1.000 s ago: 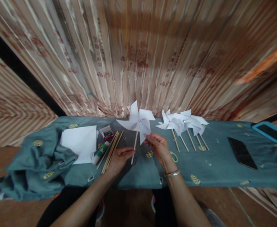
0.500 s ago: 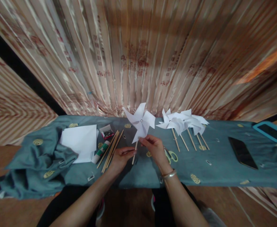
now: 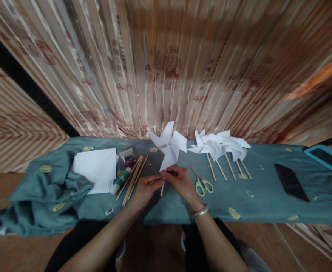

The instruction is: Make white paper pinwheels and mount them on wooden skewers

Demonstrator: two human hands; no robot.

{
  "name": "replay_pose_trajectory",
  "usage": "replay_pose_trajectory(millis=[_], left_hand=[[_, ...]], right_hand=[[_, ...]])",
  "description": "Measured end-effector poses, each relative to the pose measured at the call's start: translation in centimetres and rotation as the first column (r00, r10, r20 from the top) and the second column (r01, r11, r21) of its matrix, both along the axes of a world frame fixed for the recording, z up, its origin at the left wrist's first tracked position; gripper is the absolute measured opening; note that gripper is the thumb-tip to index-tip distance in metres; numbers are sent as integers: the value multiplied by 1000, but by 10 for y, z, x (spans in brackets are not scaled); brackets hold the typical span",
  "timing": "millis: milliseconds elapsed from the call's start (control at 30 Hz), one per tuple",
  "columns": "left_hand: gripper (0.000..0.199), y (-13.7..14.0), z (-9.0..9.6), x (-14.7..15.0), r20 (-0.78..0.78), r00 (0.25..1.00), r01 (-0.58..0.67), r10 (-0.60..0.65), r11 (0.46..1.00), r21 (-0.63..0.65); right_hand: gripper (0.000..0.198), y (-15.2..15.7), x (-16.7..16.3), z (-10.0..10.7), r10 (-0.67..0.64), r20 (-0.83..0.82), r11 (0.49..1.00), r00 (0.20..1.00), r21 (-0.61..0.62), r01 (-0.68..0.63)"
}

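A white paper pinwheel (image 3: 170,145) with a silver pin at its centre stands up in front of me on a thin wooden stick (image 3: 162,190). My left hand (image 3: 149,187) pinches that stick just below the blades. Close beside it, my right hand (image 3: 179,181) is closed on the top of the same stick, its fingertips near the lowest blade. Green-handled scissors (image 3: 203,186) lie right of my right hand. To the left of my left hand are several loose wooden sticks (image 3: 133,181) and a green and white glue stick (image 3: 121,181).
Several pinwheels (image 3: 211,145) lie overlapped at the back right. White paper sheets (image 3: 94,170) and a small red box of pins (image 3: 128,156) are on the left. A dark phone (image 3: 291,183) and a blue-framed tablet (image 3: 327,157) lie far right on the green cloth (image 3: 256,207).
My right hand has moved left and slightly down along the stick, close against my left fingers. The scissors are now fully uncovered.
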State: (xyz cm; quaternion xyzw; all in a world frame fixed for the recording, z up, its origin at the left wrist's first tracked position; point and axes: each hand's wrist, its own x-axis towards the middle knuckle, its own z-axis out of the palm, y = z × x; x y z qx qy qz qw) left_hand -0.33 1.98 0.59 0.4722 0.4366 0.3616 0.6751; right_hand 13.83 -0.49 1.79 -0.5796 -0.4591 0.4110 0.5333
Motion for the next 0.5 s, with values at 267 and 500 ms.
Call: replay_pose_trajectory(millis=[267, 500], left_hand=[[46, -2, -7, 5, 9, 1000, -28, 28, 1000, -5], [41, -3, -9, 5, 0, 1000, -10, 10, 1000, 0]], right_hand=[[30, -3, 51, 11, -170, 446, 985, 879, 86, 147], [27, -17, 109, 13, -315, 791, 913, 524, 101, 396]])
